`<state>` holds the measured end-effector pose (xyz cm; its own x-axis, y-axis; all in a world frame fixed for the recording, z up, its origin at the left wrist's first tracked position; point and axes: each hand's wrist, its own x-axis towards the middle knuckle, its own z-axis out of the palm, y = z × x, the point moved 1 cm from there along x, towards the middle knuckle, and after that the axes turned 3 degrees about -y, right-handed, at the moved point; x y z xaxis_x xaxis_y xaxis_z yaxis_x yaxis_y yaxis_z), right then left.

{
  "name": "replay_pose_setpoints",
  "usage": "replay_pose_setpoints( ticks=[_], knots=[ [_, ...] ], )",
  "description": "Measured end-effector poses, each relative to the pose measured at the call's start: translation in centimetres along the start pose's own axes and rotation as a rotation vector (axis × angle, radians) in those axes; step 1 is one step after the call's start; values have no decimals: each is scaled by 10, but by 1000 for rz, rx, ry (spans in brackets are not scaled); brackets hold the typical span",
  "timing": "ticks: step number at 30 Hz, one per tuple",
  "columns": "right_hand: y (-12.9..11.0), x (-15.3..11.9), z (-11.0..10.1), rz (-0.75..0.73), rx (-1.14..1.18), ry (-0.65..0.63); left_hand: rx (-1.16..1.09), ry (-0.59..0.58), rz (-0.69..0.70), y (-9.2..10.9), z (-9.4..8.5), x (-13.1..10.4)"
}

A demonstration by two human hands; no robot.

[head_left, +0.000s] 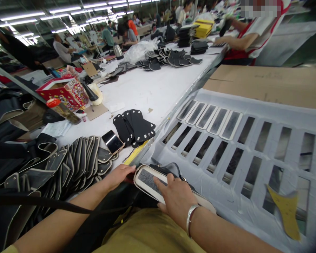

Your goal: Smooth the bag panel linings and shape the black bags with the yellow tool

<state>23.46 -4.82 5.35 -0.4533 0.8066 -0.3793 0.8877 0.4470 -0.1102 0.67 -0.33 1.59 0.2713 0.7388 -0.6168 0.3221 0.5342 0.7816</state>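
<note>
Pale-rimmed case (148,180) seems being positioned, needing steady support: right hand (177,196) spreads on top; left hand (119,176) touches nine-o'clock end, grip unclear.

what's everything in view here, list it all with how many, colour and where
held piece: 1, grey with pale rim, front centre
slotted board: 1, whitish, right
similar pieces: 5, grey with pale rims, board's far slots
cut piece: 1, mustard, board's near right
cardboard: brown, beyond board
table: 1, white, centre
phone: 1, dark screen, left of centre
flat pieces: several, black, beside phone
edged pieces: many, dark, left
box: 1, red patterned, left
kettle: 1, silver, far side
lights: many, white, ceiling
people: several, background
bracelet: 1, silver, right wrist
left hand: 1, bare, piece's left end
right hand: 1, bare, on piece
</note>
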Motion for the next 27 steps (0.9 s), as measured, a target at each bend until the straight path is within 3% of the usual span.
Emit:
replay_pose_setpoints(
  ticks=[2, 6, 11, 13, 19, 27],
  knots=[
    [0, 1, 0, 2, 8, -3, -132, 17, -11, -10, -3, 3],
    [0, 2, -2, 6, 26, -15, -154, 63, -13, -25, -4, 9],
    [0, 3, -4, 8, 25, -28, -127, 36, 30, -22, -1, 3],
    [0, 3, -5, 2, 29, -31, -23, 12, 53, -16, 1, -2],
    [-1, 3, -6, 12, 27, -40, 589, 44, 177, 6, 5, -9],
    [1, 2, -2, 4, 26, -4, 670, 40, 24, 17, 7, -6]
  ],
)
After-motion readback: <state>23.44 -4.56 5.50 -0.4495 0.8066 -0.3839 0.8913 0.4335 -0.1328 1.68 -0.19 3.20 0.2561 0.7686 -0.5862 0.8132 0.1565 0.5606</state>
